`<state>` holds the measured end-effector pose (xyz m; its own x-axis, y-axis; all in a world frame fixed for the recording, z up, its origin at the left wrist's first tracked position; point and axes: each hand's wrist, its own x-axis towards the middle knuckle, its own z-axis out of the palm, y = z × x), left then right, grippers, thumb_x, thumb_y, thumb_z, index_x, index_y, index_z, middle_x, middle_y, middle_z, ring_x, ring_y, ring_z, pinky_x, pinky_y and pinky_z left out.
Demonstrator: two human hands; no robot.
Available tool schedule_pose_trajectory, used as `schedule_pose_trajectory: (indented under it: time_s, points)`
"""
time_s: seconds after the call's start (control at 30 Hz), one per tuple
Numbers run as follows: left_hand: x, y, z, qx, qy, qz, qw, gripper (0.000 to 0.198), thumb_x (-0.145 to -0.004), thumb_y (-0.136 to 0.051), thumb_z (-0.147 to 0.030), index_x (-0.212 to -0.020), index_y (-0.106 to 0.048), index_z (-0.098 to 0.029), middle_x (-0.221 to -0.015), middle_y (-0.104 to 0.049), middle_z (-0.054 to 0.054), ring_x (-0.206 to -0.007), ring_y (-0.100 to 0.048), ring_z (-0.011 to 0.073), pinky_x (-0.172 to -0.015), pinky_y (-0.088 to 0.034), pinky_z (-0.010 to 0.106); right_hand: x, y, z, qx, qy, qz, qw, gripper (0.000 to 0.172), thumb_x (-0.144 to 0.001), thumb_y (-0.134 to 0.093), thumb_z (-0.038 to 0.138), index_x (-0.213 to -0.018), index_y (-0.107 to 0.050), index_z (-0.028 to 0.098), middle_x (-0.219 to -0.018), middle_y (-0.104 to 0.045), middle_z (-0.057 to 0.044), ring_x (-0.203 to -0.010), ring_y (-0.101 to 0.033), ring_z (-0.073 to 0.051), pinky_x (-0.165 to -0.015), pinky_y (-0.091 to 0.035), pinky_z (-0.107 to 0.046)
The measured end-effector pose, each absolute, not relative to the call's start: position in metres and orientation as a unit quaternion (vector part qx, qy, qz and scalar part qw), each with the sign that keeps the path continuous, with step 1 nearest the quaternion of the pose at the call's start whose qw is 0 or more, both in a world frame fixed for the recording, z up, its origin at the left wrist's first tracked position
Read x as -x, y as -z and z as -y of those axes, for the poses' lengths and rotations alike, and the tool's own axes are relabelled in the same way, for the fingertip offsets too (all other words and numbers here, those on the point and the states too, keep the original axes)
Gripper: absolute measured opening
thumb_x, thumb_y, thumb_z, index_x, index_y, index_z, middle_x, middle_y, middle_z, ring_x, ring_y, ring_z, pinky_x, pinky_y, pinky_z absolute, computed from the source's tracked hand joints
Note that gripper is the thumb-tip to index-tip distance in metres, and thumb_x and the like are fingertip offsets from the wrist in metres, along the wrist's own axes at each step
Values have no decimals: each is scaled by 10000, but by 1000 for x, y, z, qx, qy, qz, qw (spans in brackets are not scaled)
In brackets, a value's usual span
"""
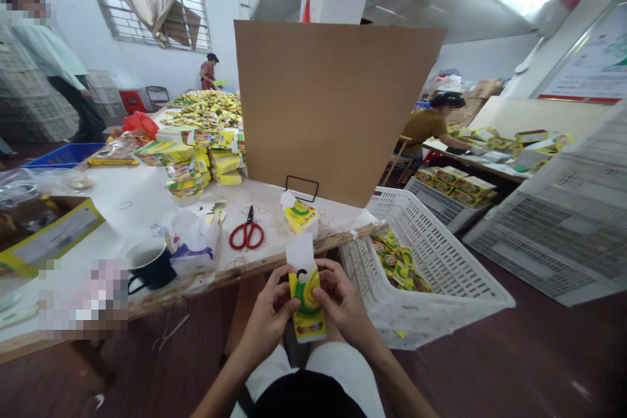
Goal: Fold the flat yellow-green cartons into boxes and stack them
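Note:
Between my two hands, above my lap, is a small yellow and green printed carton (308, 304) with a white flap standing up at its top. My left hand (277, 300) grips its left edge, thumb on the front. On the opposite edge, my right hand (340, 294) holds it with the thumb pressed against the printed face. Just beyond, at the table's edge, lies a stack of similar flat cartons (300, 214) by a dark wire stand (302, 187). To my right, a white plastic crate (441, 261) contains many yellow-green cartons (401, 264).
Red-handled scissors (246, 235), a dark mug (151, 264) and a tissue pack (193, 241) lie on the table. A large cardboard sheet (333, 104) stands ahead. Yellow boxes (189, 166) are piled left of it. Coworkers are at the left, back and right.

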<state>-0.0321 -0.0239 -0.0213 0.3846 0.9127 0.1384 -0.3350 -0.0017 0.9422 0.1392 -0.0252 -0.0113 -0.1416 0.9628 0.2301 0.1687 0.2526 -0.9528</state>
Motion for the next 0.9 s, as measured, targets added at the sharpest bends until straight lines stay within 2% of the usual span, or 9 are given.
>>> schedule_pose_trajectory:
  time_s: [0.13, 0.27, 0.4, 0.5, 0.57, 0.63, 0.73, 0.83, 0.9]
  points:
    - [32, 21, 27, -515, -465, -262, 671, 333, -820, -619, -220, -1081, -412, -228, -951, -682, 49, -901, -657, 202, -733, -486, 271, -149, 6, 24, 416, -450, 662, 430, 334, -859, -574, 283, -1175, -472, 248, -850, -645, -1, -777, -611, -159, -690, -469, -262]
    - [29, 25, 29, -523, -440, -262, 681, 345, -795, -652, -223, -1048, -418, -211, -881, -677, 34, -803, -657, 180, -705, -478, 267, -157, 5, 22, 441, -405, 699, 391, 126, -885, -536, 312, -939, -583, 208, -773, -626, 2, -721, -583, -149, -649, -445, -240]
    - [26, 27, 29, -526, -426, -266, 687, 511, -793, -660, -238, -1195, -345, -231, -906, -673, 43, -795, -661, 188, -702, -485, 282, -157, 9, 22, 456, -352, 711, 403, 232, -905, -505, 333, -761, -615, 188, -741, -625, -21, -710, -583, -158, -649, -447, -250]
    - [28, 25, 28, -524, -433, -261, 686, 758, -796, -666, -246, -1364, -165, -273, -963, -673, 57, -864, -662, 205, -754, -494, 314, -152, 13, 23, 440, -359, 677, 469, 164, -899, -528, 323, -1007, -604, 226, -889, -659, -38, -827, -617, -182, -745, -476, -285]
    - [30, 24, 27, -530, -422, -248, 693, 723, -798, -664, -260, -1365, -216, -259, -981, -676, 72, -881, -664, 216, -763, -496, 319, -150, 14, 23, 426, -384, 646, 503, 334, -894, -542, 317, -1219, -492, 262, -961, -661, -40, -878, -623, -187, -779, -490, -305]
    - [32, 24, 26, -536, -415, -245, 693, 607, -798, -662, -266, -1307, -332, -228, -985, -681, 84, -874, -668, 221, -759, -498, 316, -151, 12, 22, 418, -376, 651, 510, 304, -910, -508, 339, -1200, -537, 253, -986, -652, -53, -920, -614, -193, -812, -488, -322]
    - [34, 26, 24, -550, -427, -277, 662, 500, -801, -652, -251, -1241, -419, -205, -980, -686, 81, -879, -665, 221, -756, -500, 308, -155, 4, 21, 428, -326, 680, 498, 363, -945, -391, 399, -924, -697, 205, -954, -633, -77, -922, -597, -199, -816, -477, -328]
    - [32, 27, 24, -562, -436, -313, 629, 466, -816, -622, -235, -1243, -438, -204, -1016, -680, 80, -894, -659, 216, -760, -507, 307, -156, -3, 23, 446, -402, 674, 430, 255, -872, -537, 367, -1041, -644, 210, -896, -664, -47, -845, -632, -189, -741, -501, -303]
    - [30, 28, 25, -570, -434, -316, 622, 477, -827, -597, -222, -1272, -426, -208, -1057, -672, 85, -913, -654, 214, -777, -509, 311, -154, -5, 24, 462, -447, 663, 383, 347, -787, -632, 263, -1122, -552, 225, -868, -692, -17, -787, -658, -182, -681, -512, -279]
